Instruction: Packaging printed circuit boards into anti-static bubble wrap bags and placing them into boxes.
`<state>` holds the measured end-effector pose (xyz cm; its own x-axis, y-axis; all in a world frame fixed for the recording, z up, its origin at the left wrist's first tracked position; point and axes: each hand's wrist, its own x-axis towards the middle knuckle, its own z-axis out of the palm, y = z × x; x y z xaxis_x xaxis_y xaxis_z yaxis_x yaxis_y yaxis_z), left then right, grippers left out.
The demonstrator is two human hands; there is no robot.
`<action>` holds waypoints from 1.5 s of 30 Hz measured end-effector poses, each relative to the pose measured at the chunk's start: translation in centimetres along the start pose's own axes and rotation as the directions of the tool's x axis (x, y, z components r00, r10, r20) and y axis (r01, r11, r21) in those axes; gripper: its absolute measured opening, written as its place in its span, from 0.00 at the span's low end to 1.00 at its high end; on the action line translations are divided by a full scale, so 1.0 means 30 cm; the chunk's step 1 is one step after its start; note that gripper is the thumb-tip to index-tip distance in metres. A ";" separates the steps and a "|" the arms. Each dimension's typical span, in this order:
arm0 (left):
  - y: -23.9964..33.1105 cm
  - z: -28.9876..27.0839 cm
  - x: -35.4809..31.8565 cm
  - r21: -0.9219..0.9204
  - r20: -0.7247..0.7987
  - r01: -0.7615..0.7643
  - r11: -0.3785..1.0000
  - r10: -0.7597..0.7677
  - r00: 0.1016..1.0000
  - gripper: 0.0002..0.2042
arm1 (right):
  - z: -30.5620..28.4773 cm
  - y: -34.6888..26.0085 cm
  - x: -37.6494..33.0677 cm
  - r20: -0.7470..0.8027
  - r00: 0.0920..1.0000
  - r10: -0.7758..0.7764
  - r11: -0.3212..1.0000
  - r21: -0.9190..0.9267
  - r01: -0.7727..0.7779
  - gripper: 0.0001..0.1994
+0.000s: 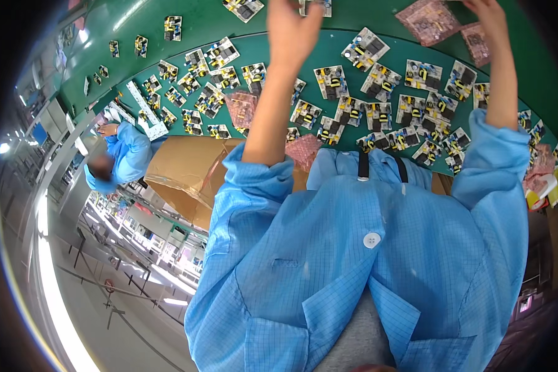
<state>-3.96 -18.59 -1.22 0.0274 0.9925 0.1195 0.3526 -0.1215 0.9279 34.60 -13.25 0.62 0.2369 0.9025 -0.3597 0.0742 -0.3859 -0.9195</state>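
Both hands reach up to the top edge, where the fingertips are cut off: the left hand (291,28) is raised over a circuit board (316,7) half out of frame, and the right hand (490,15) sits by a pink antistatic bag (429,20); I cannot tell whether either is clenched or holding anything. Dozens of small boards with yellow and black parts lie scattered on the green table (204,25). More pink bags (242,108) lie among them. A brown cardboard box (180,167) sits at the table's near edge, beside a co-worker's blue sleeve (130,152)
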 end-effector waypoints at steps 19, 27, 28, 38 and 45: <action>0.313 -0.372 -0.971 0.658 -0.178 0.421 0.624 -0.415 0.892 0.28 | 0.718 -0.015 -0.249 0.335 0.915 -0.226 0.533 -0.744 0.404 0.38; 0.265 -0.351 -1.100 0.080 -0.217 0.837 0.542 -0.810 0.545 0.14 | 0.402 -0.087 -0.309 0.211 0.976 -0.057 0.845 -0.511 0.160 0.35; 0.295 -0.351 -1.092 0.073 -0.210 0.833 0.548 -0.808 0.550 0.14 | 0.362 -0.117 -0.317 0.269 0.958 0.098 0.976 -0.215 -0.040 0.31; 0.407 -0.040 -0.323 -0.076 0.011 0.281 0.957 -0.281 0.960 0.14 | 0.310 -0.013 -0.142 0.248 0.959 0.140 0.982 0.090 -0.167 0.18; 0.154 0.210 0.105 -0.225 0.257 0.730 0.646 -0.683 0.684 0.09 | 0.257 0.010 -0.176 -0.156 0.965 -0.212 0.808 -0.583 0.083 0.36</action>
<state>3.66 -15.92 1.23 0.0184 0.7659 -0.6427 0.0373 0.6418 0.7660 25.91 -16.66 1.01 0.3643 0.9225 -0.1273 0.6441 -0.3483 -0.6811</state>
